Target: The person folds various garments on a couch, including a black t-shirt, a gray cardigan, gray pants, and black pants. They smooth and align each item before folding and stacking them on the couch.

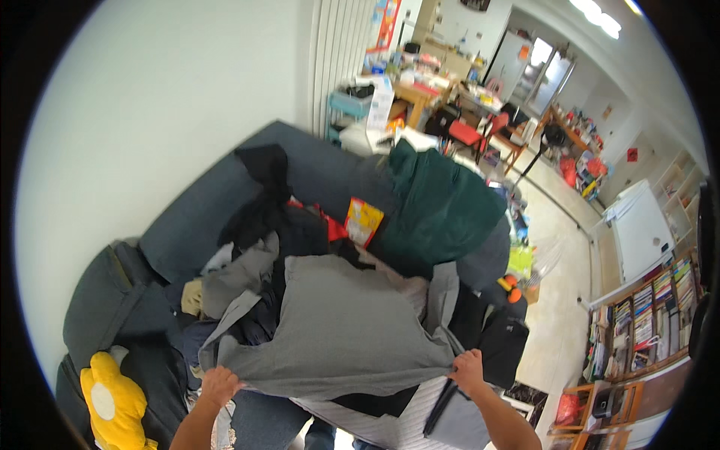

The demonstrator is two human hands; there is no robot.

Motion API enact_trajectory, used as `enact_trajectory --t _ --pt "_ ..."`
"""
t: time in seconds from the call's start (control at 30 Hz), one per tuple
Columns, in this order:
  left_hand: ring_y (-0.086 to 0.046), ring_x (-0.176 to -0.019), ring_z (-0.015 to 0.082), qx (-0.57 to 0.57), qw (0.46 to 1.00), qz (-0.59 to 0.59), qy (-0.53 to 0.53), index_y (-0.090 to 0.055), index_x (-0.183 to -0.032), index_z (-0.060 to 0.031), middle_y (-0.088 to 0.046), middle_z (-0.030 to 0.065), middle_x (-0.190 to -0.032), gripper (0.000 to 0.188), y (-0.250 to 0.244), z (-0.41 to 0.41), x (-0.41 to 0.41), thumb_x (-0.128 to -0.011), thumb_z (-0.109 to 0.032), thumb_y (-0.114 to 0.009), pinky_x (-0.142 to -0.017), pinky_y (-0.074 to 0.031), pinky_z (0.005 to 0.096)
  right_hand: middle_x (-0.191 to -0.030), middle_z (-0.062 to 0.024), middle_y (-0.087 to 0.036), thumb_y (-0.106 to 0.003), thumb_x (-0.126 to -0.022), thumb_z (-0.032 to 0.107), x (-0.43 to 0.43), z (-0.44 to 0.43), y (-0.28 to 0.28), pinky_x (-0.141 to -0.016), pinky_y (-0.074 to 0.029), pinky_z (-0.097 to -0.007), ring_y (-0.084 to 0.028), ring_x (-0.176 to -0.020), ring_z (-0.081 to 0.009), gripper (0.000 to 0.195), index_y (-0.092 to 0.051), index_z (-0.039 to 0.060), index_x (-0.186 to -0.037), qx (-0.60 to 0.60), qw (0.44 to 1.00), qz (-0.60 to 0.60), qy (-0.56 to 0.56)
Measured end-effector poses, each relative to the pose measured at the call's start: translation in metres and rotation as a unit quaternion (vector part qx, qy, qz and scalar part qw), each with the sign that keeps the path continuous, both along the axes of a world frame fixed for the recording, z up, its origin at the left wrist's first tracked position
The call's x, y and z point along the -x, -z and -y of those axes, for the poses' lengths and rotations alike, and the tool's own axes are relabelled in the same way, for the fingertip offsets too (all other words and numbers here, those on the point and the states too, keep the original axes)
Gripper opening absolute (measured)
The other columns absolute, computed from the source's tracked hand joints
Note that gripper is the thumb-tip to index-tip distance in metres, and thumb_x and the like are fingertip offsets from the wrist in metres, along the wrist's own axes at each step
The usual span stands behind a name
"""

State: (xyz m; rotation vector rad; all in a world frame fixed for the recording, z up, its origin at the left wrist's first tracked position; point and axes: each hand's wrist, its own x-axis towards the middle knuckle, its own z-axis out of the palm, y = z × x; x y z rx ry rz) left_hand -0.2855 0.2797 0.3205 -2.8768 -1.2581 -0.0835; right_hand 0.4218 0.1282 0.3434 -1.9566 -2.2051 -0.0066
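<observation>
A grey long-sleeved garment [354, 320] is stretched out above the sofa, its near edge pulled taut between both hands. My left hand [220, 386] grips it at the lower left, and my right hand [468, 369] grips it at the lower right. One sleeve hangs folded on each side. Beneath and behind lie dark clothes, another grey garment [239, 281] and a red and yellow packet [363, 222]. Folded black clothing [502, 346] lies beyond my right hand, with a folded grey cloth [458, 422] nearer to me.
The dark grey sofa [197, 208] runs along the white wall. A dark green cloth [444, 202] drapes its right part. A yellow plush toy [115, 402] sits at the lower left. Bookshelves [641, 320] stand at the right; cluttered tables and a red chair [467, 134] stand farther back.
</observation>
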Motion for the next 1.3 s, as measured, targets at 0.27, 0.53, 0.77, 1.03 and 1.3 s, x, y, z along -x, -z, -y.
enact_trajectory --t 0.27,0.53,0.77,1.03,1.3 --pt "-0.059 -0.066 0.0260 0.147 0.988 0.016 0.047 -0.057 -0.058 -0.0145 -0.052 0.0030 -0.061 0.041 0.180 0.088 0.011 -0.071 -0.047 -0.077 -0.056 -0.049 0.0418 -0.073 -0.0033 -0.057 -0.081 -0.057 0.043 0.042 0.111 0.210 -0.090 -0.038 -0.0487 -0.057 -0.081 -0.0291 0.044 -0.053 0.0123 -0.070 0.065 0.993 -0.033 0.096" --pt "-0.065 -0.071 0.0267 0.267 0.959 -0.007 0.096 -0.063 -0.066 -0.0147 -0.058 0.0042 -0.069 0.034 0.250 0.139 0.021 -0.082 -0.042 -0.074 -0.059 -0.052 0.0429 -0.095 -0.0052 -0.062 -0.076 -0.063 0.015 0.070 0.157 0.265 -0.106 -0.032 -0.0537 -0.057 -0.106 -0.0272 0.020 -0.064 0.0126 -0.079 0.191 0.971 0.052 0.132" --pt "-0.066 -0.083 0.0311 0.314 0.936 -0.160 0.010 -0.066 -0.079 -0.0109 -0.065 0.0077 -0.081 0.035 0.267 0.169 0.011 -0.085 -0.044 -0.074 -0.072 -0.052 0.0488 -0.146 -0.0160 -0.046 -0.077 -0.080 0.021 0.159 0.184 0.301 -0.110 -0.031 -0.0567 -0.043 -0.134 -0.0384 0.061 -0.052 0.0092 -0.135 0.198 0.821 -0.121 0.522" --pt "-0.058 -0.098 0.0366 0.193 0.871 0.129 -0.433 -0.060 -0.111 0.0055 -0.060 0.0180 -0.103 0.050 0.270 0.122 0.023 -0.083 -0.030 -0.081 -0.087 -0.047 0.0469 -0.086 -0.0059 -0.066 -0.076 -0.091 0.023 0.349 0.204 0.347 -0.067 -0.054 -0.0346 -0.067 -0.079 -0.0177 0.024 -0.062 0.0054 -0.098 0.228 0.349 -0.604 0.680" --pt "-0.054 -0.076 0.0204 0.145 0.787 0.328 -0.503 -0.056 -0.104 0.0069 -0.062 0.0103 -0.085 0.036 0.296 0.030 0.008 -0.101 -0.027 -0.066 -0.075 -0.047 0.0352 -0.084 -0.0040 -0.070 -0.079 -0.092 0.029 0.447 0.140 0.335 -0.070 -0.052 -0.0259 -0.064 -0.079 -0.0113 0.029 -0.070 0.0013 -0.095 0.357 0.514 -0.671 0.397"
